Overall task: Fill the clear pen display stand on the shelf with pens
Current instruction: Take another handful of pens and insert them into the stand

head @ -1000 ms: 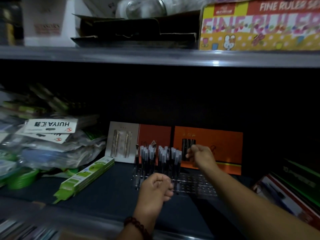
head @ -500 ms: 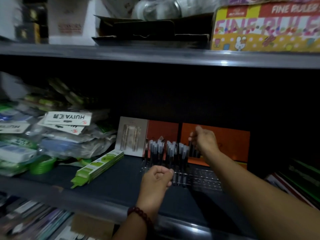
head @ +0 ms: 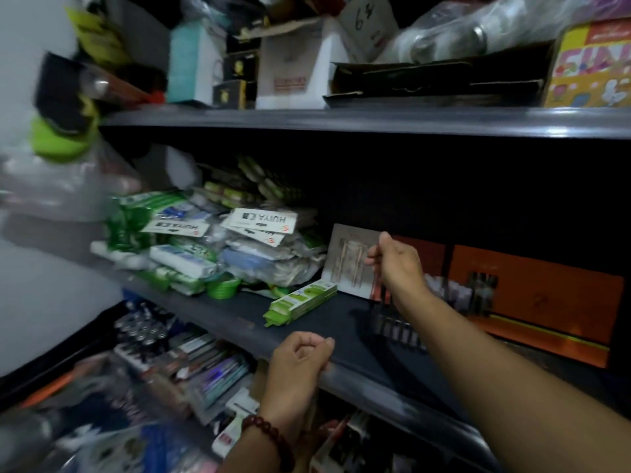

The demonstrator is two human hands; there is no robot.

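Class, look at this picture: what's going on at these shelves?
A person is stocking a stationery shelf. Their right hand reaches over the left end of the clear pen display stand and seems to pinch a dark pen above it. The left hand, a bead bracelet on its wrist, is curled at the shelf's front edge; whether it holds anything is unclear. Some pens already stand in the stand, so filling is under way.

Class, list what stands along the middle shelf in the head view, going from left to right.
Pile of wrapped packets → green flat box → grey pen card → clear pen stand → orange box.
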